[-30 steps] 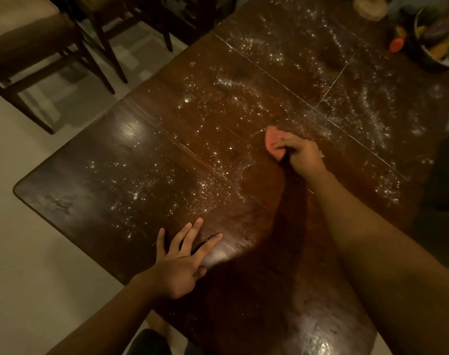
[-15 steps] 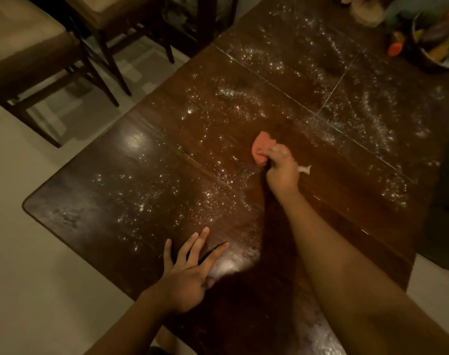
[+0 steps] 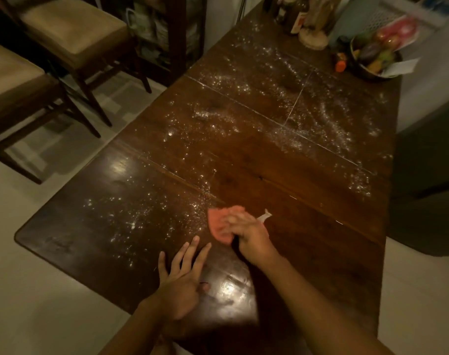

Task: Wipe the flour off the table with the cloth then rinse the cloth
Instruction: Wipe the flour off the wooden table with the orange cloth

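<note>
Down at the near edge of the counter, the left hand lies flat on the wood, fingers straight and spread, holding nothing, same spot as a second ago. Just past it to the right, the right hand has its fingers clenched around the pink cloth, which is bunched up soft with a little white tag poking out the right side.

Big change: a second ago that cloth was out mid-counter, now it's been dragged back, almost up to the left fingertips. Looks like it left a dark, glossy strip behind it, so I'd say one pass done, lots to go.

The flour is powdery white specks, thick left of the cloth and all over the far half, and it's packed into the straight seams too. Way off far right sits a round bowl of fruit. Rinsing's a long way off, I reckon.
</note>
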